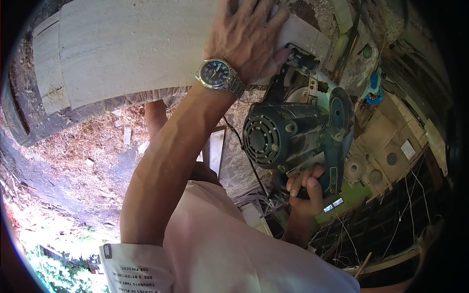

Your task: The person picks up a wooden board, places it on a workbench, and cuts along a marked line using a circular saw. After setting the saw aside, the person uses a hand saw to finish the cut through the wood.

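My left hand [249,41], with a metal-band watch on the wrist, lies palm down on a long pale wooden board [132,49]. Its fingers are spread, and the thumb tip sits right at the black front fitting of a circular saw. That dusty dark-green circular saw [293,132] stands at the board's right end, its round vented motor housing facing me. My right hand [308,188] has its fingers wrapped round the saw's rear handle. The saw's black base plate [277,83] overlaps the board's near edge; the lower blade is hidden.
A dark power cord [251,163] runs beneath the saw. Wood offcuts [216,149] and shavings litter the ground below the board. At right are a blue tool [375,90] and a wooden panel [391,132] bearing round parts. A bare leg [155,117] shows under the board.
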